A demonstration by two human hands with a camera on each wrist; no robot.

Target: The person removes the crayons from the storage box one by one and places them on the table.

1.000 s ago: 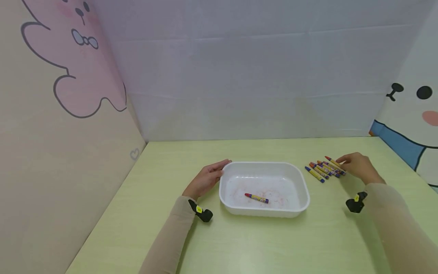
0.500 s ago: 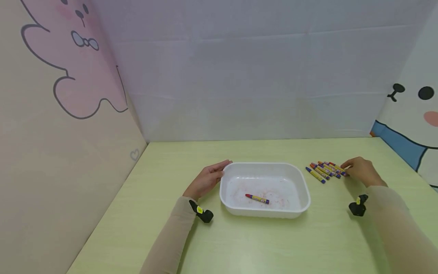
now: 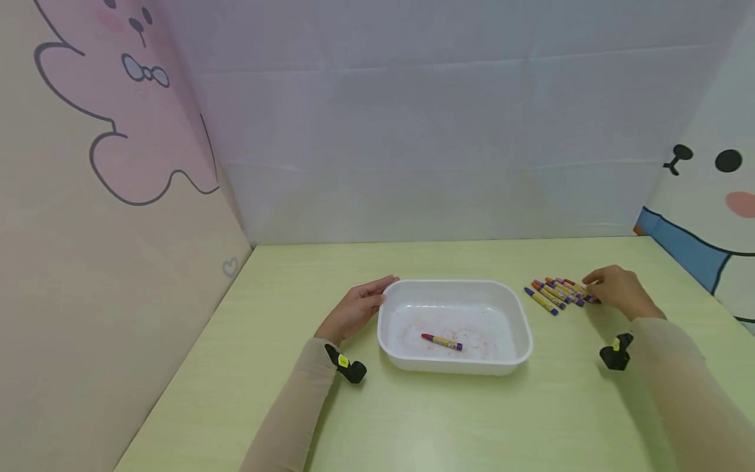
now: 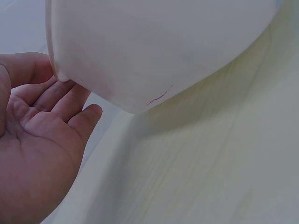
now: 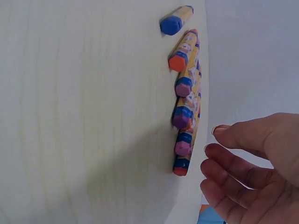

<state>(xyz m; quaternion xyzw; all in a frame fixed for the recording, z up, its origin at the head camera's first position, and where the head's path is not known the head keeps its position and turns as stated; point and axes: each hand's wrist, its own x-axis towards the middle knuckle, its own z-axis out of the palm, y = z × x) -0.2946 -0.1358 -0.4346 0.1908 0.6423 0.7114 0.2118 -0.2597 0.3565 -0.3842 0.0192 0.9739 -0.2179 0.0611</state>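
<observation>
A white plastic tray [image 3: 454, 367] stands mid-table with a red-tipped crayon [image 3: 442, 341] lying inside. My left hand [image 3: 354, 311] touches its left rim, fingers stretched toward the far corner; in the left wrist view the thumb [image 4: 35, 69] meets the rim from outside. To the tray's right, several yellow-wrapped crayons [image 3: 548, 295] lie slanted in a close row, with a blue crayon [image 5: 173, 24] at the row's left end. My right hand [image 3: 619, 290] hovers beside the opposite end, near a red crayon [image 5: 181, 166]. Its fingers are loosely bent and hold nothing.
The pale green-yellow table [image 3: 436, 426] ends at a white back wall [image 3: 413, 151]. Cartoon-printed panels border it on the left [image 3: 135, 282] and right. Faint reddish marks show on the tray floor.
My right hand has lowered the red crayon into the row beside the others and let it go, then risen slightly. The left hand and tray have stayed in place.
</observation>
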